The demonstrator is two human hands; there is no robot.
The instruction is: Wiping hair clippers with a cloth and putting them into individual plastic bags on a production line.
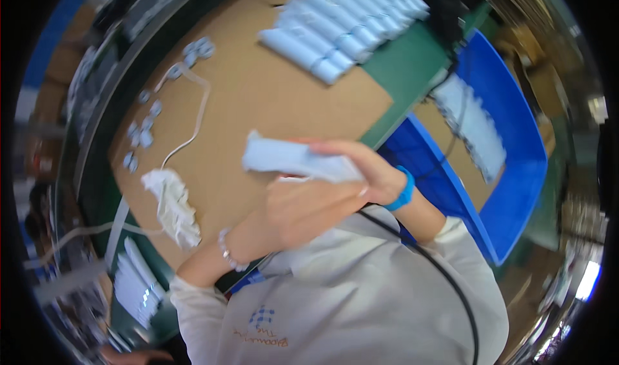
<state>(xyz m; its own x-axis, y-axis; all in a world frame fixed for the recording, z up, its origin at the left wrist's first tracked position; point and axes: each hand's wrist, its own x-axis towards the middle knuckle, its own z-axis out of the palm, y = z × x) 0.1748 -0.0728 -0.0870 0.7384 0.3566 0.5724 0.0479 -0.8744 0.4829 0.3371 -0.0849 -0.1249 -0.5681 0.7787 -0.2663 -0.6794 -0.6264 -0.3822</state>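
Above the brown board, a light blue roll (pixel 284 157) lies across between my two hands, its left end sticking out free. My right hand (pixel 361 165), with a blue wristband, is closed around its right part, thumb and fingers along the far side. My left hand (pixel 309 210), wearing a beaded bracelet, presses on the near side of the same end, fingers pointing right. Motion blurs the fingers, and the roll's right end is partly hidden by them. Beyond my hands, several similar light blue rolls (pixel 342 23) lie in a row.
Small round pieces (pixel 147 123) are scattered along the board's left side, near a white cord (pixel 196 117) and a crumpled white cloth (pixel 173 207). At right stands a blue bin (pixel 516 191) with light blue pieces inside. A black cable (pixel 445 278) crosses my front. White tubes (pixel 135 284) lie lower left.
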